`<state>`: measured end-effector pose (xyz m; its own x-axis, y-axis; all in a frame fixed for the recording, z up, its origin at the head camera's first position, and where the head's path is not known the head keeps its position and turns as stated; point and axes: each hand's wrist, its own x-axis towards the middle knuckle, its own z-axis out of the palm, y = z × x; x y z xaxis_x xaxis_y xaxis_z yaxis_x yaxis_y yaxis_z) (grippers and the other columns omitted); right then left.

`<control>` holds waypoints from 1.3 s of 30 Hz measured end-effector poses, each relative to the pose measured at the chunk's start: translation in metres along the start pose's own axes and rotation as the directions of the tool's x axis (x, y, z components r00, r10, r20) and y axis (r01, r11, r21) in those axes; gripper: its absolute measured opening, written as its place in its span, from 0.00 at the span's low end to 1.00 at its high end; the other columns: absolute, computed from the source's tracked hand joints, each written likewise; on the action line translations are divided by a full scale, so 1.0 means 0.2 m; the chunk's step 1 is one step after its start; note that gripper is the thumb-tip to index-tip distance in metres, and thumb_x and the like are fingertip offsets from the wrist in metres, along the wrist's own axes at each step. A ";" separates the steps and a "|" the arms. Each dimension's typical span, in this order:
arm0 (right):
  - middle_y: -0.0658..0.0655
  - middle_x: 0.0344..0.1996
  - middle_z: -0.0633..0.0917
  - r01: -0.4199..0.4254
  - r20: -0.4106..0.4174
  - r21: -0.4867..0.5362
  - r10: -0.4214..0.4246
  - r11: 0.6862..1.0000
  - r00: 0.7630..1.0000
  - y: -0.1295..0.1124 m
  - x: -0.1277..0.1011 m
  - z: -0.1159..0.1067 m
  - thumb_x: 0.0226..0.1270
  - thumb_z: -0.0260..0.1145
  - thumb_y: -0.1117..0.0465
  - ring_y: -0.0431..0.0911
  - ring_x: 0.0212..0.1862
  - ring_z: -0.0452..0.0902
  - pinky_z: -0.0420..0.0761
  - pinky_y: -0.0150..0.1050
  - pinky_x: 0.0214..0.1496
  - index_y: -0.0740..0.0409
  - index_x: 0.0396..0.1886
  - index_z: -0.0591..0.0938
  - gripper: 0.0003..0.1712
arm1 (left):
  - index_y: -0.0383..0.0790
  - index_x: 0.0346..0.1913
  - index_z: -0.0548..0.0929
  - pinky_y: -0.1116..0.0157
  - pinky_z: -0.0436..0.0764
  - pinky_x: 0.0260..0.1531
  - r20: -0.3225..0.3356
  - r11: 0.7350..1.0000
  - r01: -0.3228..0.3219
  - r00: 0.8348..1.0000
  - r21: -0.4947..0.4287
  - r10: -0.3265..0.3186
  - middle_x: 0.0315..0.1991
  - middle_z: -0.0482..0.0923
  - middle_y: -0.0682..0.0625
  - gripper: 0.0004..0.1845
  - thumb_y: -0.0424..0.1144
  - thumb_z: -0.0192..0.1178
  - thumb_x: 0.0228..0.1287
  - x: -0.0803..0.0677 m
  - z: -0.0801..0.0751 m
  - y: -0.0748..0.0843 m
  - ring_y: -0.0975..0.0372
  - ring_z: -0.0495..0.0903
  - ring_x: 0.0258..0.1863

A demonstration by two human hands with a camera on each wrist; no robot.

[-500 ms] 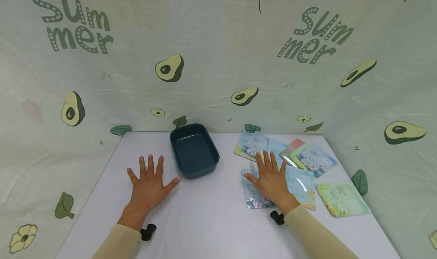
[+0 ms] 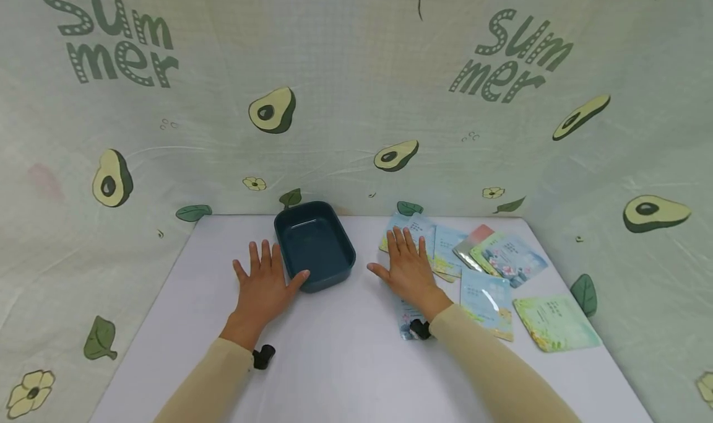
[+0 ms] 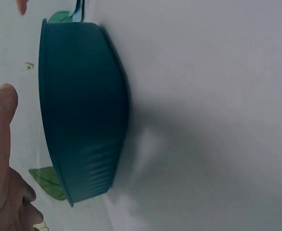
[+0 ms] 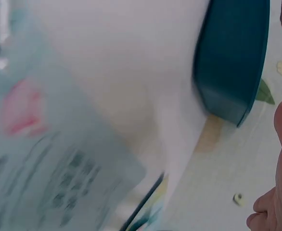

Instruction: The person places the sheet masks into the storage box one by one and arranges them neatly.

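A dark blue rectangular tub stands empty at the back middle of the white table. My left hand lies flat just left of it, fingers spread, its thumb at the tub's front left corner. Whether the thumb touches the wall I cannot tell. In the left wrist view the tub fills the left side beside my thumb. My right hand is flat with spread fingers just right of the tub, its fingers over the nearest sachets. It holds nothing. The right wrist view shows the tub and a blurred sachet.
Several flat pastel sachets lie scattered over the right half of the table, one near the right edge and one partly under my right wrist. Avocado-print cloth walls close in the table at the back and both sides.
Both hands slid forward and inward towards the tub. The left hand moved right to its corner. The right hand moved left off the front sachet.
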<state>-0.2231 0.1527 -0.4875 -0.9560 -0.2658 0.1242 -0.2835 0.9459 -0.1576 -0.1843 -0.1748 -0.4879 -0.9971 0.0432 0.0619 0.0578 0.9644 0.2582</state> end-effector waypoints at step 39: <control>0.66 0.84 0.56 0.082 0.081 0.108 -0.091 0.991 0.993 -0.27 -0.16 0.09 0.81 0.48 0.29 0.61 0.86 0.48 0.49 0.66 0.84 0.67 0.84 0.54 0.54 | 0.24 0.82 0.52 0.36 0.53 0.80 0.151 0.962 -0.266 0.950 -0.056 0.272 0.84 0.44 0.29 0.62 0.76 0.53 0.69 -0.13 0.07 0.10 0.37 0.43 0.85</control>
<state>-0.1780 0.1069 -0.5007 -0.9291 -0.3652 0.0583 -0.3677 0.8953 -0.2513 -0.1580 -0.1528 -0.4978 -0.9393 0.3426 -0.0169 0.3238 0.9019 0.2859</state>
